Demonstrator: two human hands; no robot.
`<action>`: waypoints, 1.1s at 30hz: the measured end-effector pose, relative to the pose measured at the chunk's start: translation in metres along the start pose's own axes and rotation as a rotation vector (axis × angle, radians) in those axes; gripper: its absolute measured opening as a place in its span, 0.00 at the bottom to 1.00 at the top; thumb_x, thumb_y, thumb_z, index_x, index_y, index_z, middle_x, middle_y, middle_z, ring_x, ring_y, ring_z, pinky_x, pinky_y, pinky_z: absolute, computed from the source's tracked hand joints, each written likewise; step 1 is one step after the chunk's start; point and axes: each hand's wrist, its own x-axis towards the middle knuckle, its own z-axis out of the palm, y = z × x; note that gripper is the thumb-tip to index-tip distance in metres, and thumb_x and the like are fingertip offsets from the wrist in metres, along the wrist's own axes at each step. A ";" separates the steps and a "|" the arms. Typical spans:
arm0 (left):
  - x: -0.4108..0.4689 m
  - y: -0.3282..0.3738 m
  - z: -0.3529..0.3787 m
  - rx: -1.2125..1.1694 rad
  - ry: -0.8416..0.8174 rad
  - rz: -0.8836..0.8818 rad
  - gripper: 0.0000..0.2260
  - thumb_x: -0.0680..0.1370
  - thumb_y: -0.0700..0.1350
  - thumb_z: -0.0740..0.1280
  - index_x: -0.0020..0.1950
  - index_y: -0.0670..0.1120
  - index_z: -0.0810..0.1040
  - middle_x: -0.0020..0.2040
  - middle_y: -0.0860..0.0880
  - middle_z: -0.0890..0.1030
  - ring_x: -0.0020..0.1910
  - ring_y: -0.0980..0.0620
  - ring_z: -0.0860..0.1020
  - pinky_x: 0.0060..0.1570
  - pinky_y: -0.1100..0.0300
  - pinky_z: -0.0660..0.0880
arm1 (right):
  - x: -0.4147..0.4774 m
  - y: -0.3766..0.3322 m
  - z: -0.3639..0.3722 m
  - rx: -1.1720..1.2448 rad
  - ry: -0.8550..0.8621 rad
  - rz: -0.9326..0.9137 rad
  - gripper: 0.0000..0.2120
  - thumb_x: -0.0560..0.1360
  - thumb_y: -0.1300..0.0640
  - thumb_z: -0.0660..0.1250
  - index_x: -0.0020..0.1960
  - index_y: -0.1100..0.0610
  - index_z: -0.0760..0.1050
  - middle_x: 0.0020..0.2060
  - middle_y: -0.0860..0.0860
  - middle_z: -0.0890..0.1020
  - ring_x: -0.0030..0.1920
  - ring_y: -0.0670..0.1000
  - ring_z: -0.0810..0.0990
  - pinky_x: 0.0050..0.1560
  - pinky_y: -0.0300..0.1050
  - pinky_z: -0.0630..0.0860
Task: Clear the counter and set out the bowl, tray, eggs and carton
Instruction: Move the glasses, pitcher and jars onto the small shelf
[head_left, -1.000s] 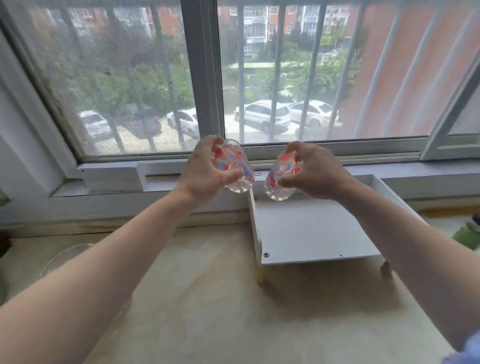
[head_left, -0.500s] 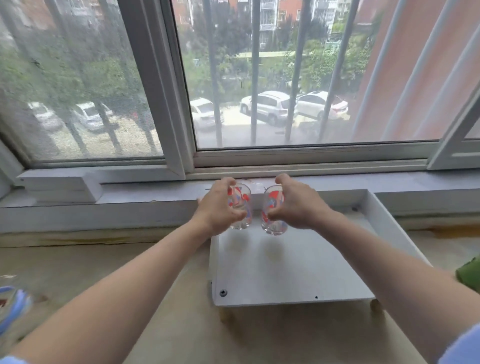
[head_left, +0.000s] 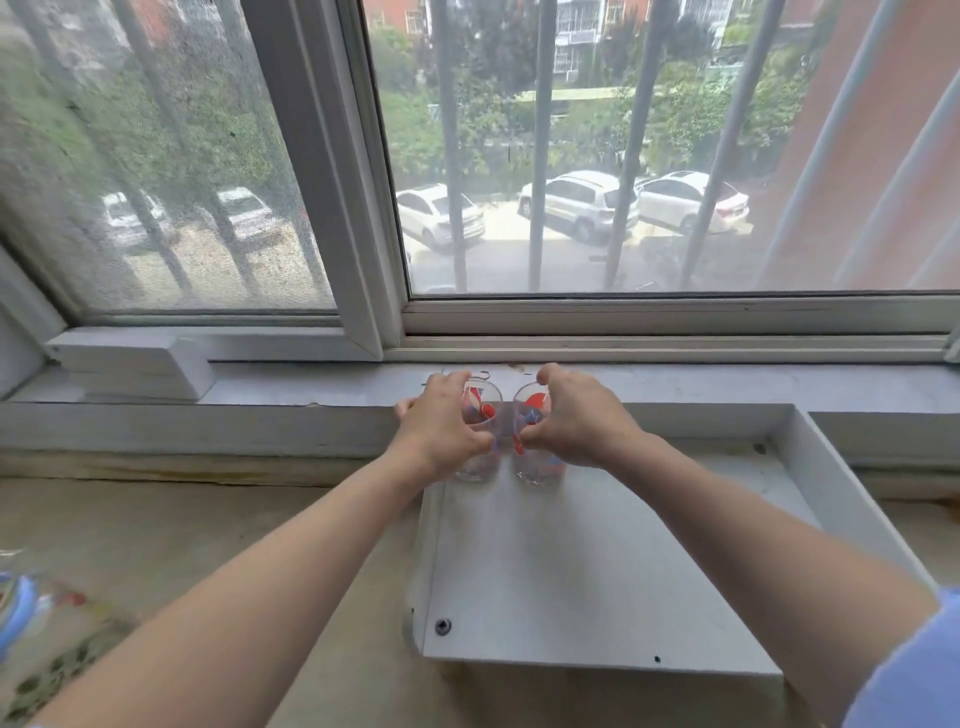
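Note:
Two clear drinking glasses with red and blue patterns stand upright side by side at the back of a white raised shelf (head_left: 582, 587), close under the window sill. My left hand (head_left: 441, 426) is wrapped around the left glass (head_left: 480, 415). The right glass (head_left: 530, 462) is gripped by my right hand (head_left: 576, 421). Both glass bases appear to touch the shelf surface. No bowl, tray, eggs or carton is in view.
The shelf has raised walls at the back and right (head_left: 852, 488) and stands on the beige counter (head_left: 182, 545). A blurred patterned item (head_left: 26, 608) lies at the counter's left edge. The window sill (head_left: 311, 389) and barred window run behind.
Both hands have carried the glasses down and forward from in front of the window to the back of the white shelf, where they now stand close together.

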 end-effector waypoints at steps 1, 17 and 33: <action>0.001 0.000 0.000 0.012 -0.009 0.001 0.34 0.69 0.47 0.71 0.72 0.48 0.62 0.66 0.47 0.68 0.65 0.48 0.70 0.67 0.53 0.57 | 0.001 0.000 0.001 0.016 0.005 0.004 0.32 0.66 0.51 0.71 0.67 0.56 0.65 0.60 0.57 0.76 0.58 0.58 0.75 0.55 0.48 0.74; -0.008 -0.001 0.008 -0.235 0.059 0.008 0.33 0.70 0.43 0.73 0.72 0.44 0.62 0.67 0.46 0.69 0.52 0.56 0.70 0.57 0.62 0.68 | -0.009 0.005 0.001 0.042 -0.011 -0.021 0.31 0.71 0.56 0.70 0.70 0.58 0.61 0.60 0.59 0.71 0.60 0.59 0.72 0.59 0.49 0.71; -0.013 0.008 0.009 -0.260 0.018 0.003 0.37 0.72 0.41 0.72 0.75 0.45 0.56 0.67 0.45 0.67 0.59 0.49 0.75 0.59 0.59 0.70 | -0.008 0.009 0.009 0.083 0.030 0.067 0.33 0.69 0.51 0.73 0.69 0.58 0.63 0.65 0.57 0.70 0.64 0.57 0.70 0.63 0.50 0.70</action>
